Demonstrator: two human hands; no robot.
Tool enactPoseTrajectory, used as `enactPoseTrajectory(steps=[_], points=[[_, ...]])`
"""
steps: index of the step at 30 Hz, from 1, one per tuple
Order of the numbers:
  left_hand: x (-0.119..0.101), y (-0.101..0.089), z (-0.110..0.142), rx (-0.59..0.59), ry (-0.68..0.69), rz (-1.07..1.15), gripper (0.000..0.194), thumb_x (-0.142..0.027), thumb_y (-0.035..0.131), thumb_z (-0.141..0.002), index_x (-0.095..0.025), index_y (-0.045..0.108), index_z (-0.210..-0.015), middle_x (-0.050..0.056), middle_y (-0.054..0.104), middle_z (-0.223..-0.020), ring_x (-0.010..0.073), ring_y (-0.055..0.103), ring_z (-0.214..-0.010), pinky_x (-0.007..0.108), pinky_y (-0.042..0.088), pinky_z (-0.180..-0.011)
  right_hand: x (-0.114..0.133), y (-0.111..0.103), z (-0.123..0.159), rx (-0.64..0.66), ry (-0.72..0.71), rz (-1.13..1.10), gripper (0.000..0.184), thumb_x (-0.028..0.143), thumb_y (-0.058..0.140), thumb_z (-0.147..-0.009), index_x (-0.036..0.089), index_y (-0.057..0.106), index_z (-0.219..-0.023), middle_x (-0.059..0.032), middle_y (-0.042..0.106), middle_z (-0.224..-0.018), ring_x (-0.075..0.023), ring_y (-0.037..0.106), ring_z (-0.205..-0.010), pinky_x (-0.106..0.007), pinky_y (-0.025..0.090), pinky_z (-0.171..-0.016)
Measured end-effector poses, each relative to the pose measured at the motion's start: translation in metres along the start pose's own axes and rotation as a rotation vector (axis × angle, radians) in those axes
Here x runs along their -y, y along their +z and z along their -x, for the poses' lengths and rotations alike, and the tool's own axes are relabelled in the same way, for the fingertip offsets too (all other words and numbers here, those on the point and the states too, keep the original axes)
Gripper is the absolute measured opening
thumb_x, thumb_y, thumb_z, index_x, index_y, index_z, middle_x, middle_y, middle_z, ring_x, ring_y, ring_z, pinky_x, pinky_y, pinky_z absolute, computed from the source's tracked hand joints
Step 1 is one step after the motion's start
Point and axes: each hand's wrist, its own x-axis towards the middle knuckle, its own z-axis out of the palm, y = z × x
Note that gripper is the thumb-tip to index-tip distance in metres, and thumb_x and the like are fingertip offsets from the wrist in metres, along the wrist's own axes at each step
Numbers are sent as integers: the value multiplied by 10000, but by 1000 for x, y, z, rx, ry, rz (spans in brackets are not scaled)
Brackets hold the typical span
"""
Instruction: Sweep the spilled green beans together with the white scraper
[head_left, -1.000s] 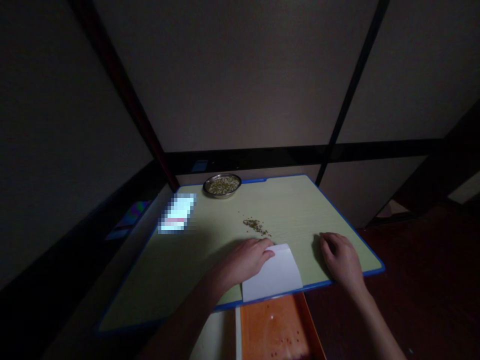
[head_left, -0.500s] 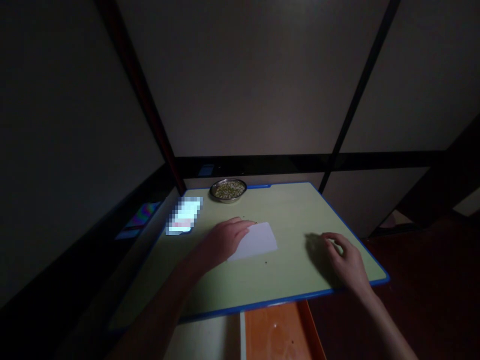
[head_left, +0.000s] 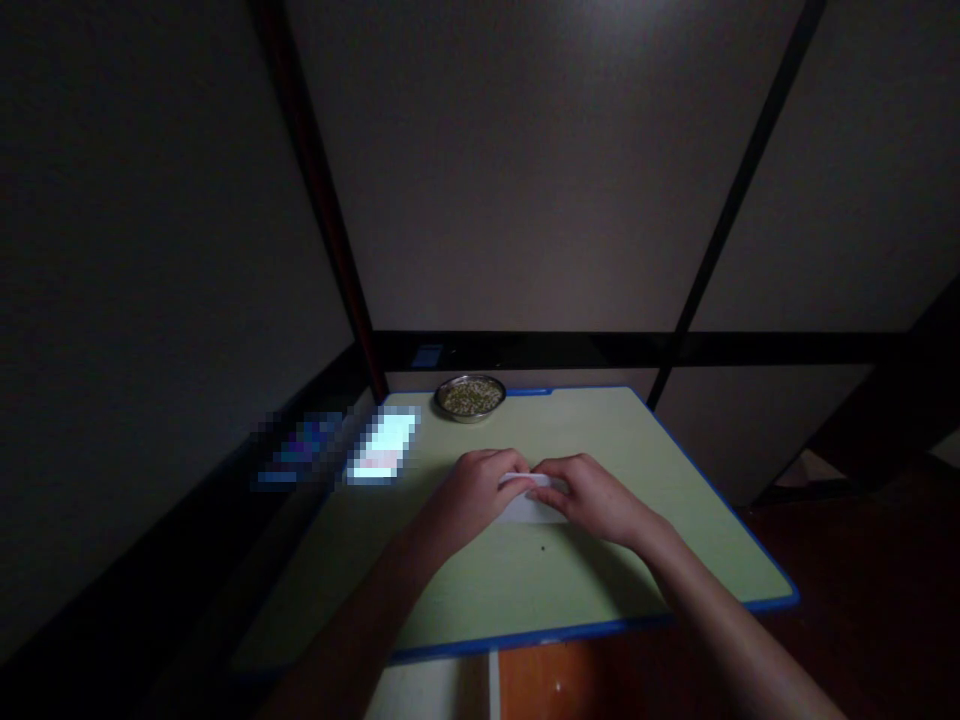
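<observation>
The right hand [head_left: 592, 495] has joined the left [head_left: 484, 495] — both grip the white paper [head_left: 529, 510]; fingers pinched.

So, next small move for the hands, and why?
Probably raise the white paper sheet slowly and evenly: the left hand and right hand both pinch its upturned far edge, the fingers partly hide what lies there, and a small dark speck sits on the pale green tabletop nearby.

bright pixelated rectangle [head_left: 384, 445]: left edge of worktop [head_left: 607, 425], near far corner | panelled wall [head_left: 517, 190]: behind far edge | dark-red floor [head_left: 862, 570]: beyond right edge
</observation>
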Motion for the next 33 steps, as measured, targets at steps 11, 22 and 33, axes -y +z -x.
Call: enactPoseTrajectory(steps=[11,22,33], points=[[94,-5,48,-102,-431,-300,341,-370,392,-902,-202,453,-611,-43,441,-526,117,413,-533,244,245,-535,-47,-27,41,-119,309,-29,199,189,508,-795,180,541,-991,-20,624,-770,-147,560,-674,-229,383,-595],[106,11,62,-23,-557,-565,339,-370,372,-903,-213,564,-672,7,610,-637,132,479,-547,272,187,-539,-72,13,82,-133,472,-226,340,461,483,-854,154,594,-950,-37,635,-769,-167,560,-654,-259,393,-539],[107,16,66,45,-478,-626,342,-369,362,-922,-213,618,-759,44,689,-769,162,591,-663,279,250,-573,-69,36,71,-151,487,-150,309,431,482,-857,156,589,-947,-18,616,-707,-155,542,-622,-256,366,-546]])
